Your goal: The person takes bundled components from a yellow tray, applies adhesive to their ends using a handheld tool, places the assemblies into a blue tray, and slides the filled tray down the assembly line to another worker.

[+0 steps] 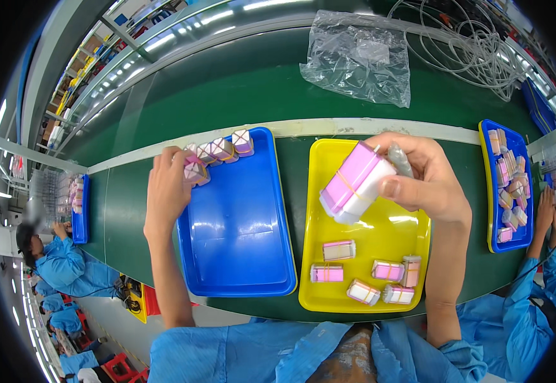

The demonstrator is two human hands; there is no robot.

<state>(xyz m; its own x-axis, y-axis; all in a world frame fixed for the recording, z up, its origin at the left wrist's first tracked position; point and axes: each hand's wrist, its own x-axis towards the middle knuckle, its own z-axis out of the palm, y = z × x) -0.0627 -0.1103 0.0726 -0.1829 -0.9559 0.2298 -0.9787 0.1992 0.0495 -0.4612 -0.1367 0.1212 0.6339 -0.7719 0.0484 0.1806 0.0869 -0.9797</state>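
Note:
My right hand point(428, 175) is closed around a pink and white rectangular block point(358, 182) with a thin band round it, held tilted above the yellow tray point(313, 230). A small greyish piece point(400, 159) sits between the fingers of that hand; its kind is unclear. At the far left corner of the blue tray point(240, 249), my left hand point(169, 185) has its fingers closed on a similar banded block point(195, 173). Beside it, several more blocks point(222, 150) stand in a row along the far edge. Several others point(338, 249) lie in the near part of the yellow tray.
A crumpled clear plastic bag point(361, 60) and coiled pale cables point(476, 48) lie on the green bench beyond a pale rail point(329, 126). Another blue tray point(490, 239) with many blocks is at the right, near a co-worker's hands point(546, 210). A person point(61, 255) works at the left.

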